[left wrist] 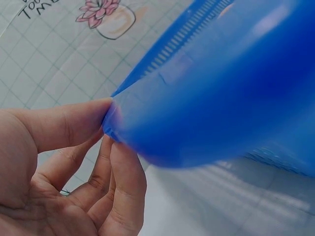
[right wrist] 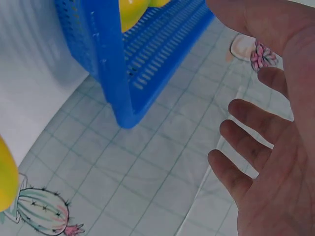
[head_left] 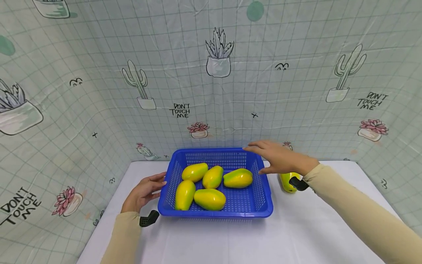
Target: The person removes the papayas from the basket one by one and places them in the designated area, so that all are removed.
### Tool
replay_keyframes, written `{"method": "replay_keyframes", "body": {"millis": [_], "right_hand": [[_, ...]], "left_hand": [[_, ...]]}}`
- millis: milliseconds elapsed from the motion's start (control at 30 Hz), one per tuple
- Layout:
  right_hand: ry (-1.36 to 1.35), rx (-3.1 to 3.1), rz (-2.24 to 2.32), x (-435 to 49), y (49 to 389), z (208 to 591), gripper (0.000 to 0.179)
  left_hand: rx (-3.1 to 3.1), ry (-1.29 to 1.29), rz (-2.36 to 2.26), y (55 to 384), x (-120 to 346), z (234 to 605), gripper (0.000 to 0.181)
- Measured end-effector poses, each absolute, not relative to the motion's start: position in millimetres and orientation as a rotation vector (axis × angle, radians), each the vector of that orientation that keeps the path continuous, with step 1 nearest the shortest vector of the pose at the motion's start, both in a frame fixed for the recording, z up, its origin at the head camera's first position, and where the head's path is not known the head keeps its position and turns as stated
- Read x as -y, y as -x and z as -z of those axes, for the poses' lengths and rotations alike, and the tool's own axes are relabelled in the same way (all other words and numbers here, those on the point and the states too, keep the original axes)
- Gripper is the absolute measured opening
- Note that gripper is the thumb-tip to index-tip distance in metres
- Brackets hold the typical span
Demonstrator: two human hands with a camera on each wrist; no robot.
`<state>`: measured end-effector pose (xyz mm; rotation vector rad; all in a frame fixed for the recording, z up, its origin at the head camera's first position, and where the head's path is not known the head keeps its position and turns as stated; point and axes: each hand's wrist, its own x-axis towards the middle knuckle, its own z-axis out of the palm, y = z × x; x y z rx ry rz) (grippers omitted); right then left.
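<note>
A blue plastic basket [head_left: 215, 213] with slotted walls stands on the white table. Inside it lie several yellow-green fruits shaped like papayas, one of them [head_left: 209, 199] near the front. At the basket's left side, my left hand [head_left: 145, 191] pinches the rim [left wrist: 110, 125] between thumb and fingers. My right hand [head_left: 277, 156] hovers by the back right corner, its fingers spread and holding nothing. In the right wrist view, that hand [right wrist: 268, 142] is apart from the basket [right wrist: 118, 98]. Another yellow fruit [head_left: 288, 185] lies on the table right of the basket, partly hidden by the right wrist.
A white cloth covers the table [head_left: 211, 245]. Behind it and at both sides hangs a grid-patterned curtain [head_left: 230, 95] printed with cacti and potted plants, close to the basket's back edge. A dark device sits at each wrist.
</note>
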<state>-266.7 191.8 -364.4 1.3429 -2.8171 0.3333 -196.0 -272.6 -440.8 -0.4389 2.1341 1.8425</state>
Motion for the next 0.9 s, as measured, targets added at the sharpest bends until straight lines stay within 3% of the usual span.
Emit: {"method": "replay_keyframes", "body": {"millis": [900], "right_hand": [[-1.519, 2.931, -0.189, -128.4, 282.3, 373.9, 0.079]], "left_hand": [[-2.125, 0.460, -1.860, 197.7, 272.1, 441.3, 0.059]]}}
